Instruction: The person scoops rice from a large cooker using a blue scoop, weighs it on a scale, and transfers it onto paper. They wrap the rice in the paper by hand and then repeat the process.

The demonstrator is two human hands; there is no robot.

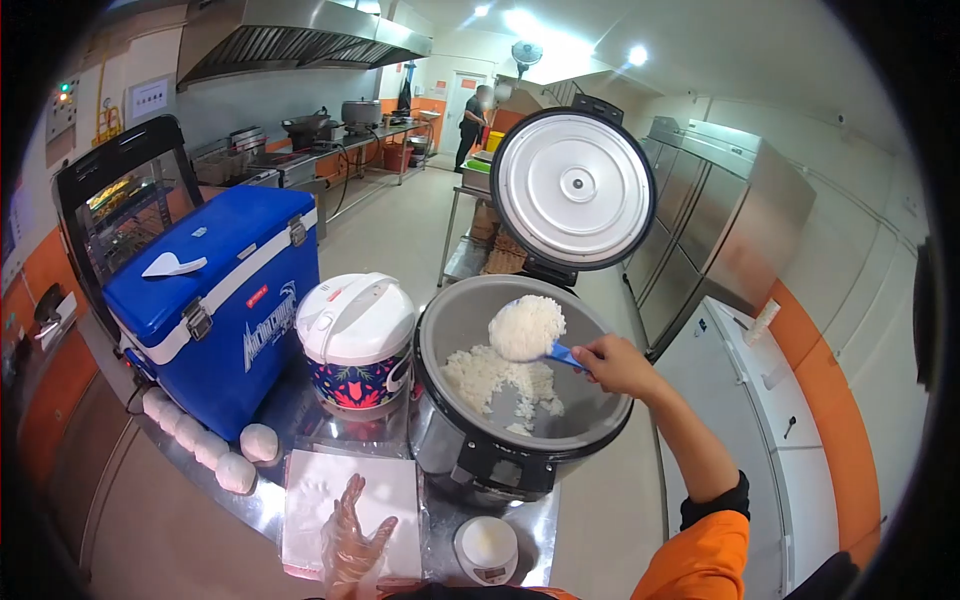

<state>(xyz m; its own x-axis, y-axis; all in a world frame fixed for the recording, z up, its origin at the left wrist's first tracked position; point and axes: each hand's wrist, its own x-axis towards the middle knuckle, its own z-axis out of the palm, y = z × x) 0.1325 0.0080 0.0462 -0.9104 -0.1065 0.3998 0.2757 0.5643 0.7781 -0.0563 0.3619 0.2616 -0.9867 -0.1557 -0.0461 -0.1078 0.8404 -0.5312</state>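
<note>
My right hand [612, 366], bare, is closed round the blue handle of a rice paddle [563, 353]. The paddle bears a heaped mound of white rice [528, 326] above the large rice cooker [440, 400], whose lid [575, 190] stands raised. More cooked rice [490, 382] lies on the pot's bottom, against its left side. My left hand [355, 540], in a clear plastic glove, rests with spread fingers on a stack of white paper sheets [310, 490]. Just right of the stack sits a small white kitchen scale [487, 548].
A smaller flowered rice cooker [355, 345] stands left of the big one. Beyond it is a blue cooler box [225, 290] with a white scoop [175, 265] on its lid. Several round white wrapped bundles [235, 472] line the table's left edge. A person [472, 125] stands at the back.
</note>
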